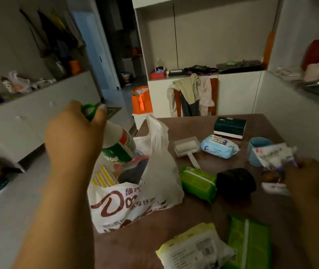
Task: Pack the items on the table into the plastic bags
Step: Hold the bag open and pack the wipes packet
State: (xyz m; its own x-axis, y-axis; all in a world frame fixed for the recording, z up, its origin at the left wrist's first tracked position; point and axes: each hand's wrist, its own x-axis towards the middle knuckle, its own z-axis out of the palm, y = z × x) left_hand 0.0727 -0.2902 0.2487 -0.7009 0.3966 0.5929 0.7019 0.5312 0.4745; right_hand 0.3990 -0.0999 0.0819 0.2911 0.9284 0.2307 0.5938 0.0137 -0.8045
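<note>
My left hand (73,131) grips the green cap end of a white bottle with a green and red label (118,143), tilted with its base over the open white plastic bag (141,193) at the table's left edge. The bag holds a yellow-striped pack and other items. My right hand (308,181) is closed on a crinkled white packet (273,154) at the table's right. On the brown table (193,220) lie a lint roller (186,148), a blue wipes pack (219,146), a green pack (198,182) and a black roll (236,181).
A dark green tissue box (229,127) and a blue cup (257,150) sit toward the far side. Near me lie a white-yellow pack (193,247) and a second green pack (250,243). Behind the table stands a chair draped with clothes (193,96); an orange bag (141,100) is on the floor.
</note>
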